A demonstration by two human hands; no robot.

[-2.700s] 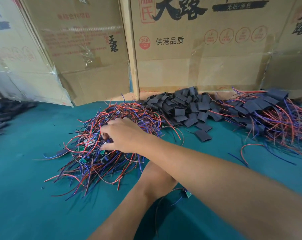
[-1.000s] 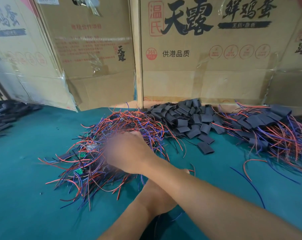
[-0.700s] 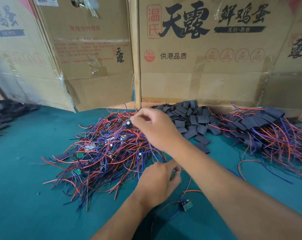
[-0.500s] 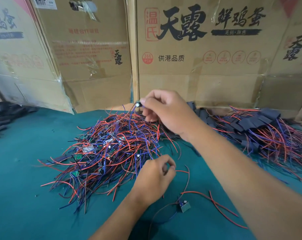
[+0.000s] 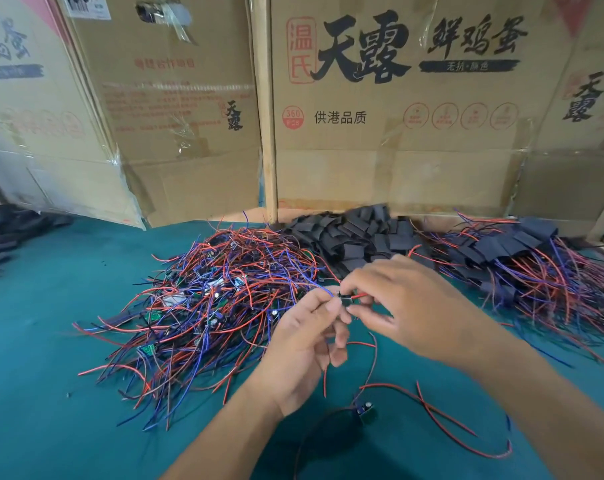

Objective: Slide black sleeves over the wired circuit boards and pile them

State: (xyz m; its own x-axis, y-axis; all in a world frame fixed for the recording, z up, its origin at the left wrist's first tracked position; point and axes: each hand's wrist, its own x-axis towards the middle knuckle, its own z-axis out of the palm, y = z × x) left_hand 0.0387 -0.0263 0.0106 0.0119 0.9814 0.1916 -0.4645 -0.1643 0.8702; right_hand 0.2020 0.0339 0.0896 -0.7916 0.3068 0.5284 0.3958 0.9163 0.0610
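1. The teal felt-covered counter (image 5: 34,323) carries four heaps: a far-left heap of black tubing (image 5: 2,233), a tangled mound of bare red-and-blue wired circuit boards (image 5: 203,306) left of centre, a loose pile of flat black sleeves (image 5: 359,233) at far centre, and a pile of sleeved boards with red and blue leads (image 5: 529,265) far right.
2. Brown printed cardboard boxes (image 5: 397,133) wall the far edge.
3. The left hand (image 5: 304,351) and right hand (image 5: 408,306) meet near centre, fingers of both pinched on one small dark wired board (image 5: 345,300), its red lead running left-right.
4. The sleeve pile lies just beyond the right hand, the nearer one.
5. One more small green wired board (image 5: 364,408) lies alone, nearest of all.
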